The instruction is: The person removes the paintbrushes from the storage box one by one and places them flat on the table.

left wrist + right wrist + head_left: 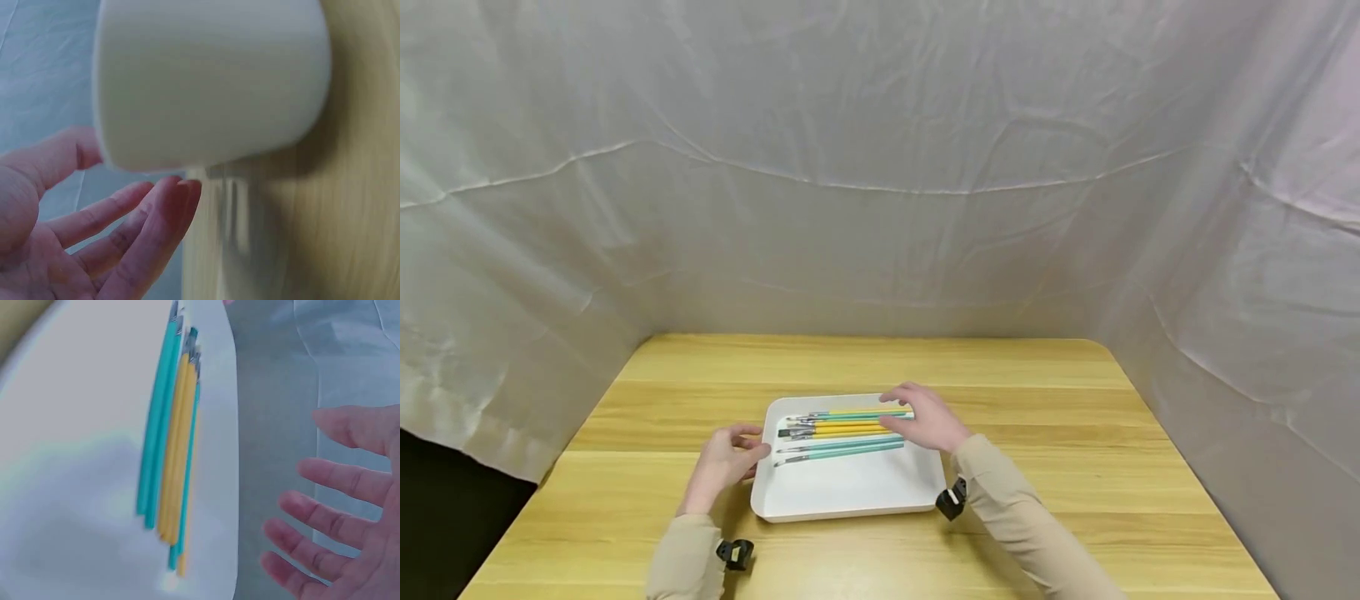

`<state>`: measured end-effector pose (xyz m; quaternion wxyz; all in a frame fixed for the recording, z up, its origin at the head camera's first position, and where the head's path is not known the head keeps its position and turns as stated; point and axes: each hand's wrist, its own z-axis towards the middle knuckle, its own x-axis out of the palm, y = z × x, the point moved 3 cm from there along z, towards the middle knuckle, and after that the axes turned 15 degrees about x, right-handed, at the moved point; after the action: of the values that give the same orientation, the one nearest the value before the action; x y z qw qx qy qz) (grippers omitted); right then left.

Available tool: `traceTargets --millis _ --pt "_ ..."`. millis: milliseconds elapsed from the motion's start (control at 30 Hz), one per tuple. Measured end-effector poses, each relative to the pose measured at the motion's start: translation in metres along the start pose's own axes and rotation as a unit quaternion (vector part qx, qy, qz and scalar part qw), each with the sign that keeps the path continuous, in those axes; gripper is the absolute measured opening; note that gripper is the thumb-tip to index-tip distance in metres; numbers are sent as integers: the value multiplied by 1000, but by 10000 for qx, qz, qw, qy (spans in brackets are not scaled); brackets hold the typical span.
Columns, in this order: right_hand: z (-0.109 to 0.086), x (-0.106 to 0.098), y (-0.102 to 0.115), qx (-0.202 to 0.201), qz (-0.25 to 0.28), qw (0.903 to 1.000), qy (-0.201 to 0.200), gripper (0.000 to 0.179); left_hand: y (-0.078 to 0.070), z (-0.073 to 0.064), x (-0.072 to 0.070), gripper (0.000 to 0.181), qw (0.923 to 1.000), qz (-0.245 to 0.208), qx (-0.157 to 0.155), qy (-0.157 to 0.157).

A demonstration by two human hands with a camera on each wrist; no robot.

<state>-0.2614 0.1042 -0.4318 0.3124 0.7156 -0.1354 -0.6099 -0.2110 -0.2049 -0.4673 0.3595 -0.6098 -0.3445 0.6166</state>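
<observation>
- The left hand [721, 460] is at the tray's near-left end, fingers parted and gently bent, thumb at the rim; whether the thumb touches it, I cannot tell. No firm hold shows.
- Just below that hand, a black device [735, 554] sits at the cuff of a beige sleeve [685, 560].
- The white tray [842, 493] lies between the two hands on the wood-grained counter [1045, 475].
- Inside it, teal and yellow paintbrushes [850, 431] lie side by side in the half farther from the person, bristles towards the left hand, handle ends by the right.
- The right hand [925, 419] hovers over those handle ends, fingers well spread, holding nothing.
- A second black device [952, 500] is below the right hand.
- Beyond the counter, to the right of that hand, hangs grey cloth [1247, 350].
</observation>
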Motion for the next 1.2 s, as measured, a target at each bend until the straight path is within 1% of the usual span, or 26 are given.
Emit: traceTargets --millis 67,167,267,433,533,633,767,900,1033,1200 --pt "5 2 8 -44 -51 9998 211 39 2 1 1 42 9999 -56 11 -98" --pt "14 6 20 -222 -211 9985 449 39 5 1 1 39 9997 -58 72 -207" --pt "24 14 31 -277 -339 9963 736 39 9 0 1 38 9994 -70 93 -312" --pt "37 30 43 -47 -468 9906 1281 38 12 0 2 37 9991 -221 88 -363" --pt "42 41 46 65 -586 9878 1445 35 14 -1 4 36 9989 -299 59 -347" --pt "46 50 49 126 -733 9867 1443 33 16 0 6 36 9989 -315 20 -340" --pt "52 59 53 142 -951 9867 1311 30 16 2 6 35 9990 -272 53 -361" --pt "56 66 56 115 -1031 9871 1220 26 16 3 6 34 9992 -209 78 -338" --pt "60 72 56 31 -1051 9877 1161 24 17 2 7 35 9993 -222 2 -295" --pt "64 78 55 -19 -1086 9883 1072 20 17 1 7 35 9991 -274 -34 -326"
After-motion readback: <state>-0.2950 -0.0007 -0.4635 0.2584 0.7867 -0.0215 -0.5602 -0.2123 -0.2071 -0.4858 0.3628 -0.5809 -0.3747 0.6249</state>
